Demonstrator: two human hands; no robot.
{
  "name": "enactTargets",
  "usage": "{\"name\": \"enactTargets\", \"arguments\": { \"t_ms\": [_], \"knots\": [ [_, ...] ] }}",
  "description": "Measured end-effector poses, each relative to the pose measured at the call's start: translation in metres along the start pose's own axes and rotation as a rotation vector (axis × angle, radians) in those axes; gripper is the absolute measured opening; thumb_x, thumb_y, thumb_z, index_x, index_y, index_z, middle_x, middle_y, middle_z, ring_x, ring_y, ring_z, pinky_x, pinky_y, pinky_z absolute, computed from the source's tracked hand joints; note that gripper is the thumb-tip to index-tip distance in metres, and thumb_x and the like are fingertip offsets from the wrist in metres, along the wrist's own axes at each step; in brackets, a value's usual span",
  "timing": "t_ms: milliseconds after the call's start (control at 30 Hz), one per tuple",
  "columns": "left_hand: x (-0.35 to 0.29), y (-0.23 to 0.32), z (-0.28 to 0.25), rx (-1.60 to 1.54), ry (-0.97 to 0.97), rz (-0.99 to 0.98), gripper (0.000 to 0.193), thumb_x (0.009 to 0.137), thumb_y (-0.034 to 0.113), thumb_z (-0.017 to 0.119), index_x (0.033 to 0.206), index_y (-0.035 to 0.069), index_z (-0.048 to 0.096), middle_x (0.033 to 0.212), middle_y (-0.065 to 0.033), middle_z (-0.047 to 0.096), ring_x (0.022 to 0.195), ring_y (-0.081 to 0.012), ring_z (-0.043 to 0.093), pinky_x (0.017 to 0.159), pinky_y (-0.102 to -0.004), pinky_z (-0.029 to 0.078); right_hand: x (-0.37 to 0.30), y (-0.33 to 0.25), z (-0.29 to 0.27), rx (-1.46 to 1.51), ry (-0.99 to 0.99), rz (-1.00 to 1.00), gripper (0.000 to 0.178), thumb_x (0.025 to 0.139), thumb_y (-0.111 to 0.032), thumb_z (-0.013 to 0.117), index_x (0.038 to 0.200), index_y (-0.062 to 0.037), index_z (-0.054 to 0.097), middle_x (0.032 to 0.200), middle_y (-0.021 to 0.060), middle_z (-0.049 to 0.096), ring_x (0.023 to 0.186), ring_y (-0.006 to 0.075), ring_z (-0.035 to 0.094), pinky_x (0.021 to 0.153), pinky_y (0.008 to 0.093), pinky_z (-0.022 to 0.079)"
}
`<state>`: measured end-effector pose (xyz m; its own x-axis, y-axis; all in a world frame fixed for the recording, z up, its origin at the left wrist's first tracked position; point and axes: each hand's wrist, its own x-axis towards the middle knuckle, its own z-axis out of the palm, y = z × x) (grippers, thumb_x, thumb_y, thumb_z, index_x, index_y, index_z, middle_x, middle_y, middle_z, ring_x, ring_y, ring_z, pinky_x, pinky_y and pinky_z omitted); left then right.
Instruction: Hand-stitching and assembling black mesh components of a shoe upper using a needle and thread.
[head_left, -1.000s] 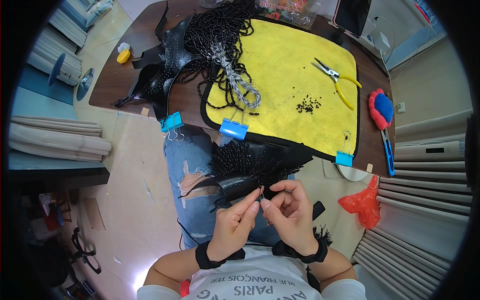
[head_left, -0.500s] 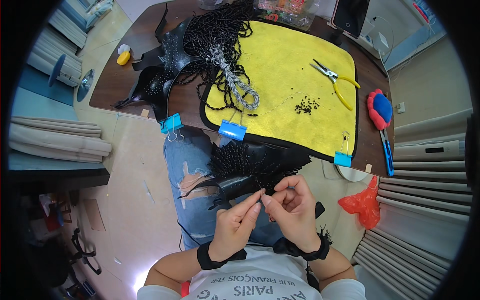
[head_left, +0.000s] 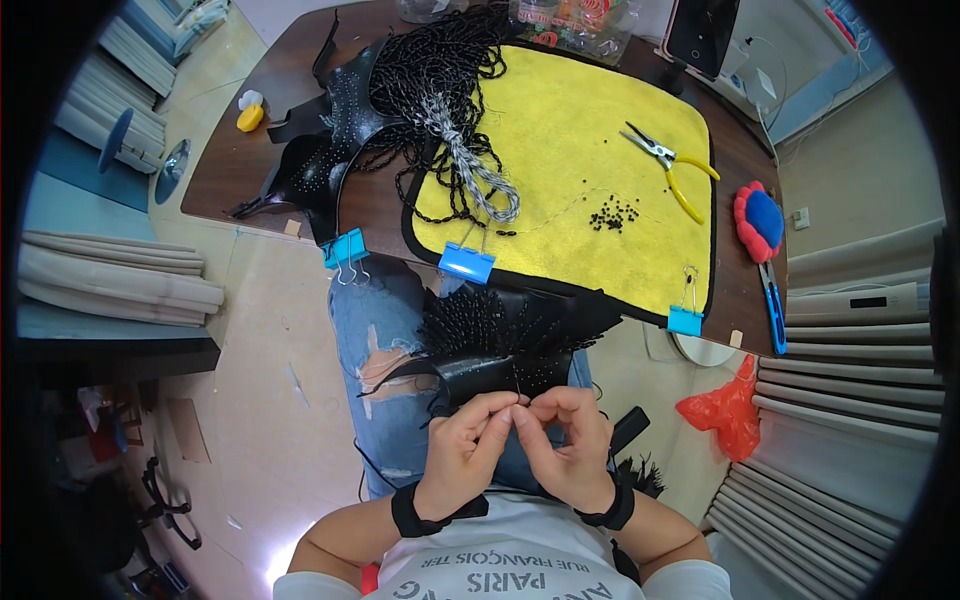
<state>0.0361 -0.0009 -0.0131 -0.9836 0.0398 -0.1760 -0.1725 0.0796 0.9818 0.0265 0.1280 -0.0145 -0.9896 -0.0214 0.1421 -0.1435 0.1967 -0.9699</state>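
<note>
On my lap lies a black leather-like piece (head_left: 475, 376) with small holes and a fan of black beaded strands (head_left: 478, 322) at its far side. A thin thread (head_left: 517, 383) runs from it toward my fingertips. My left hand (head_left: 465, 445) pinches the thread's end between thumb and forefinger. Against it, fingertips touching, my right hand (head_left: 572, 438) is also closed in a pinch; the thread between them is mostly hidden, and whether a needle is there I cannot tell. Both hands are just nearer to me than the leather edge.
A yellow mat (head_left: 550, 130), clipped to the table, bears small black beads (head_left: 612, 213) and yellow-handled pliers (head_left: 675, 165). Left of it lie another black leather piece (head_left: 340, 120) and a grey cord bundle (head_left: 465, 160). A pincushion (head_left: 760, 220) and blue-handled scissors (head_left: 773, 310) lie at the right edge.
My right hand has come down and slightly left, its raised fingers curling in, so both thumbs and forefingers now meet. The left hand has shifted little.
</note>
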Motion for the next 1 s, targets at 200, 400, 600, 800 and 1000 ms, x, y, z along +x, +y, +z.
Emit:
{"name": "enactTargets", "arguments": {
  "t_ms": [200,400,600,800,1000],
  "knots": [
    [0.001,-0.004,-0.002,-0.002,-0.012,0.001,0.017,0.089,0.007,0.054,0.102,0.000,0.061,0.058,-0.0008,0.056,0.049,-0.0005,0.045,0.044,-0.0177,0.033,0.001,0.009,0.003,-0.085,0.037,-0.127,0.019,0.077,0.000,0.067,0.090,-0.0006,0.053,0.070,0.0079,0.060,0.055,0.0136,0.057,0.049,0.0225,0.045],
    [-0.001,-0.012,-0.002,0.004,-0.017,-0.062,0.019,0.088,0.007,0.056,0.104,0.000,0.062,0.056,0.0013,0.054,0.050,0.0003,0.042,0.044,-0.0176,0.032,0.007,0.011,0.002,-0.119,0.037,-0.091,0.015,0.076,-0.003,0.067,0.086,-0.0016,0.057,0.068,0.0079,0.060,0.053,0.0165,0.056,0.048,0.0244,0.044],
    [0.005,-0.016,-0.004,-0.148,-0.037,-0.157,0.019,0.086,0.008,0.060,0.102,-0.002,0.063,0.056,0.0057,0.052,0.052,0.0013,0.038,0.045,-0.0169,0.030,0.022,-0.005,-0.014,-0.275,-0.165,-0.083,0.007,0.077,-0.008,0.066,0.079,-0.0022,0.063,0.065,0.0092,0.060,0.053,0.0209,0.056,0.048,0.0267,0.043],
    [0.007,-0.019,-0.001,-0.089,-0.006,-0.087,0.017,0.085,0.007,0.061,0.099,-0.004,0.064,0.062,0.0041,0.055,0.054,0.0005,0.041,0.047,-0.0155,0.032,0.036,-0.011,-0.017,-0.301,-0.125,-0.084,0.007,0.077,-0.005,0.066,0.081,0.0008,0.065,0.068,0.0098,0.063,0.056,0.0156,0.059,0.050,0.0245,0.044],
    [0.010,-0.015,-0.001,0.083,0.076,0.087,0.014,0.081,0.003,0.063,0.093,-0.003,0.066,0.074,-0.0084,0.066,0.063,-0.0067,0.058,0.056,-0.0201,0.045,0.044,-0.015,-0.005,-0.246,-0.063,0.045,0.006,0.078,-0.003,0.066,0.080,0.0020,0.064,0.064,0.0081,0.062,0.052,0.0101,0.057,0.047,0.0219,0.044]
  ]
}}
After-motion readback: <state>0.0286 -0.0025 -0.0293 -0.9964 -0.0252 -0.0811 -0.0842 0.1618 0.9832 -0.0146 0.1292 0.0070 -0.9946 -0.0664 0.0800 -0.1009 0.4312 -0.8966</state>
